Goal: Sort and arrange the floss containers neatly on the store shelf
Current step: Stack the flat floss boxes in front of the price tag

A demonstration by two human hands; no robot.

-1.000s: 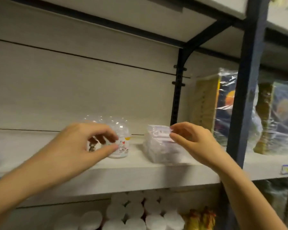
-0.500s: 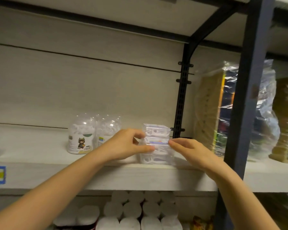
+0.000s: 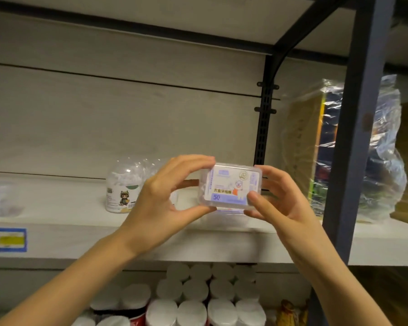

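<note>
Hands frame a rectangular floss box point(image 3: 230, 187) above the store shelf point(image 3: 80, 241): left hand point(image 3: 165, 198) and right hand point(image 3: 280, 198) pinch its ends, label facing outward, near a domed floss jar point(image 3: 124, 184).

Two forearms in shot, both bare from the bottom edge of the picture right up to the wrists, no sleeve showing on either. Left hand point(image 3: 165, 194) is bare, no glove, no ring, no watch or band at the wrist. Right hand point(image 3: 278, 198) is just the same, bare and unadorned, fingernails short and plain.
</note>
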